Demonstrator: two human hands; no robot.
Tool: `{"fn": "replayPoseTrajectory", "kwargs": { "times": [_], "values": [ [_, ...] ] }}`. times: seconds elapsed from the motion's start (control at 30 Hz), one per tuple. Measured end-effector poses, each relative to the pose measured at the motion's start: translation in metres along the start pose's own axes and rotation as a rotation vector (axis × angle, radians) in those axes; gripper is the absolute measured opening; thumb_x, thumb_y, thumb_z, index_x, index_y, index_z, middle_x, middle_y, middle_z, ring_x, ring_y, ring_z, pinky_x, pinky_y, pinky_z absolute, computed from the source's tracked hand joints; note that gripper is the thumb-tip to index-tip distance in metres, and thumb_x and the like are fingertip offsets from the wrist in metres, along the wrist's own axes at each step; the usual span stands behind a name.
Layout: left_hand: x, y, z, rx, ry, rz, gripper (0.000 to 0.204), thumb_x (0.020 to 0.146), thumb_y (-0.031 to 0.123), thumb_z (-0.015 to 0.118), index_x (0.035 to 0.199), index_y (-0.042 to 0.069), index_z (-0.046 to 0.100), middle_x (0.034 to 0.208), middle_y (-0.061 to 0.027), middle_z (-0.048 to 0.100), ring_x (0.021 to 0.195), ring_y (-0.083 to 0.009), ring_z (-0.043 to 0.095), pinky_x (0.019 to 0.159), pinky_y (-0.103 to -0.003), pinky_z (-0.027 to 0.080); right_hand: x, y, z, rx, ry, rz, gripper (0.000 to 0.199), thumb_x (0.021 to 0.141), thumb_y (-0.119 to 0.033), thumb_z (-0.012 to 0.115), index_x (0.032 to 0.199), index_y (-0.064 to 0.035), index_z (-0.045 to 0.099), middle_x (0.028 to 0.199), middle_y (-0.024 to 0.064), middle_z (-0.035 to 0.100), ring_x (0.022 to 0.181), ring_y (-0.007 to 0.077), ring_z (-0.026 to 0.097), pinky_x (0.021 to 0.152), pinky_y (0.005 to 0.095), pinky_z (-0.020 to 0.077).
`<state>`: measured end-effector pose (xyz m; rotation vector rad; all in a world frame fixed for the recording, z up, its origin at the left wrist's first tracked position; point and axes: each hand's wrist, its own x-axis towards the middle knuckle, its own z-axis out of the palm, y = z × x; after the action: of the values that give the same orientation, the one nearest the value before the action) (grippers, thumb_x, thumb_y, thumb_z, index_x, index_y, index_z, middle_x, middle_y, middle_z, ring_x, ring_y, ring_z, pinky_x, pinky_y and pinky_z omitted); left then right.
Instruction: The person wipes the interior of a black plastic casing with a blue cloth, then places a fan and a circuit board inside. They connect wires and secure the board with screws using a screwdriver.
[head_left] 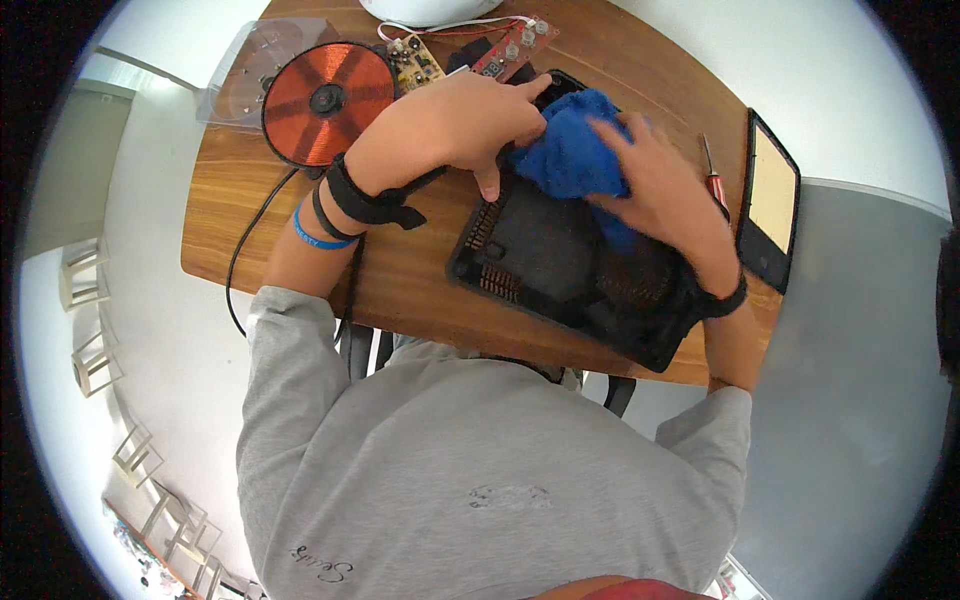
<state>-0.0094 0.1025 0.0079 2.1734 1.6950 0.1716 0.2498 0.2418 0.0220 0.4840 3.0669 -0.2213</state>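
Note:
A black plastic appliance casing [540, 240], with slotted vents and a round grille, lies at an angle on the wooden table in front of me. My right hand [660, 185] presses a bunched blue cloth [572, 145] against its far part, with the fingers curved over the cloth. At the casing's far left side is my left hand [485, 125], its thumb and index finger spread wide apart. The index finger reaches to the far rim and the thumb points down by the vents. Some left fingertips are hidden beside the cloth.
A copper coil disc [330, 100] sits at the far left over a clear plastic piece [250, 75]. Behind my left hand are a circuit board [415, 62] and a red control board [515, 50] with wires. A screwdriver [713, 185] and a black-framed panel [770, 195] lie right.

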Motion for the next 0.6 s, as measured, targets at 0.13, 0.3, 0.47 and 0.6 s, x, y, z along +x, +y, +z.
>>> {"fn": "replayPoseTrajectory", "kwargs": {
  "times": [0.13, 0.3, 0.47, 0.6],
  "values": [
    [-0.002, 0.000, 0.001, -0.001, 0.015, -0.001, 0.060, 0.062, 0.024, 0.107, 0.108, 0.011, 0.071, 0.183, -0.0143, 0.041, 0.118, -0.0427, 0.079, 0.094, -0.054, 0.064, -0.002, -0.003, 0.009, -0.012, -0.021, -0.078, 0.077, 0.072, -0.010, 0.097, 0.142, -0.0114, 0.066, 0.158, 0.0161, 0.055, 0.144, 0.0491, 0.055, 0.117, 0.0563, 0.0537],
    [-0.001, 0.001, -0.002, -0.011, -0.020, -0.043, 0.063, 0.059, 0.024, 0.107, 0.109, 0.011, 0.071, 0.184, -0.0144, 0.038, 0.115, -0.0444, 0.079, 0.093, -0.055, 0.064, -0.025, -0.010, -0.005, -0.109, -0.101, -0.384, 0.069, 0.065, -0.008, 0.096, 0.129, -0.0179, 0.071, 0.150, 0.0099, 0.061, 0.136, 0.0413, 0.061, 0.109, 0.0511, 0.0558],
    [0.000, -0.001, 0.007, -0.015, 0.023, -0.015, 0.063, 0.059, 0.021, 0.105, 0.110, 0.010, 0.070, 0.185, -0.0156, 0.037, 0.113, -0.0478, 0.078, 0.092, -0.055, 0.064, -0.041, -0.034, -0.026, 0.136, -0.130, -0.410, 0.059, 0.069, -0.008, 0.093, 0.124, -0.0177, 0.074, 0.148, 0.0091, 0.064, 0.135, 0.0397, 0.062, 0.107, 0.0507, 0.0544],
    [0.002, -0.007, 0.022, 0.099, 0.136, 0.003, 0.057, 0.063, 0.021, 0.103, 0.110, 0.010, 0.072, 0.177, -0.0201, 0.047, 0.110, -0.0462, 0.079, 0.090, -0.053, 0.064, -0.022, -0.057, -0.009, 0.290, 0.080, -0.423, 0.061, 0.071, -0.011, 0.094, 0.128, -0.0182, 0.073, 0.149, 0.0101, 0.063, 0.134, 0.0397, 0.062, 0.109, 0.0526, 0.0536]
  ]
}}
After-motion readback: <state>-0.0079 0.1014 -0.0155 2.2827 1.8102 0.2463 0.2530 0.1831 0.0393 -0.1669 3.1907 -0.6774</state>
